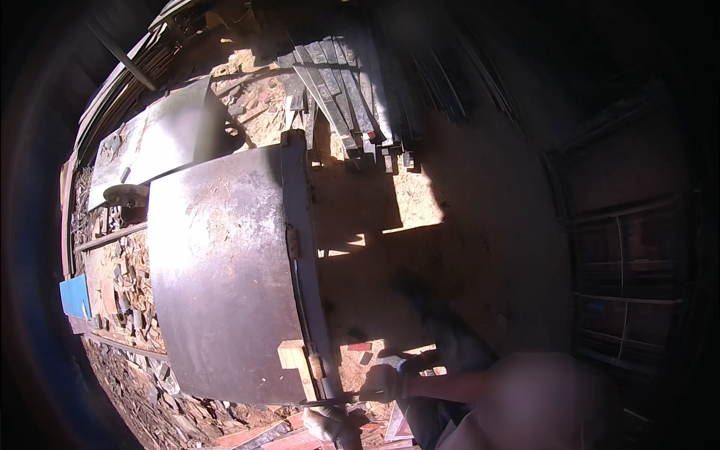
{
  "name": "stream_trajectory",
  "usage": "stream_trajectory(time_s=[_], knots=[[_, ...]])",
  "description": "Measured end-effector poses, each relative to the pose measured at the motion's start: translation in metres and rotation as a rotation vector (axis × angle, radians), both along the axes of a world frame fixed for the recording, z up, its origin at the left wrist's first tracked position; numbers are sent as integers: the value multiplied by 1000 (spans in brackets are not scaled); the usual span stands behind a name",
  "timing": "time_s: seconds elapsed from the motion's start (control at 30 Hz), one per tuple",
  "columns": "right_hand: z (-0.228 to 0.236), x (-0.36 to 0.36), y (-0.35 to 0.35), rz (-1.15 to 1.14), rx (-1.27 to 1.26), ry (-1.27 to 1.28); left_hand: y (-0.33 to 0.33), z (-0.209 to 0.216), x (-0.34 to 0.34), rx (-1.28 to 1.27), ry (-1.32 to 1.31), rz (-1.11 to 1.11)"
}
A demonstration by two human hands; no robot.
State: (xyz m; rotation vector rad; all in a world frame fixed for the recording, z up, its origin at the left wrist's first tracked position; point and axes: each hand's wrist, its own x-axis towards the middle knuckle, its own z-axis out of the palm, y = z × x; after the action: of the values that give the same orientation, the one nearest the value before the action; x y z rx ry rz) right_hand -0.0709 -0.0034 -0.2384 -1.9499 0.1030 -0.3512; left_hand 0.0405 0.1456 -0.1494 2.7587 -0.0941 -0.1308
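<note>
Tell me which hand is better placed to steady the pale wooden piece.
Probably the left hand: it appears closer to the pale wooden piece at the corner of the dark panel, while the right hand is farther right, in shadow.

Timber workshop: stacked planks (328, 86), scattered offcuts (133, 296)

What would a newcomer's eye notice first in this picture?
The broad, shiny panel, left of centre, draws the eye first, with strong glare on its upper part. Sunlit long boards lie piled near the top centre. A small blue piece stands out at the far left.
</note>
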Motion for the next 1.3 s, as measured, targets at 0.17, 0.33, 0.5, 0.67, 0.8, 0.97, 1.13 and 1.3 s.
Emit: stream_trajectory(time_s=[0.17,0.33,0.5,0.67,0.8,0.97,1.13,1.3], knots=[[-62,-13,79,-365,-82,327,-3,11,-3,6,-101,-39],[-10,14,51,-547,93,459,-2,11,3,-41,-150,-137],[-2,34,42,-700,730,720,-2,15,3,-81,-196,-164],[-20,22,50,-798,920,815,-11,14,0,-79,-188,-204],[5,-4,75,-695,802,612,1,5,3,-38,-160,-148],[-43,-20,111,-705,-53,810,-10,15,-2,-1,-125,-100],[-75,-5,94,-309,-43,958,-18,23,-1,39,-104,-98],[-33,13,27,81,767,1429,-21,38,0,27,-71,-60]])
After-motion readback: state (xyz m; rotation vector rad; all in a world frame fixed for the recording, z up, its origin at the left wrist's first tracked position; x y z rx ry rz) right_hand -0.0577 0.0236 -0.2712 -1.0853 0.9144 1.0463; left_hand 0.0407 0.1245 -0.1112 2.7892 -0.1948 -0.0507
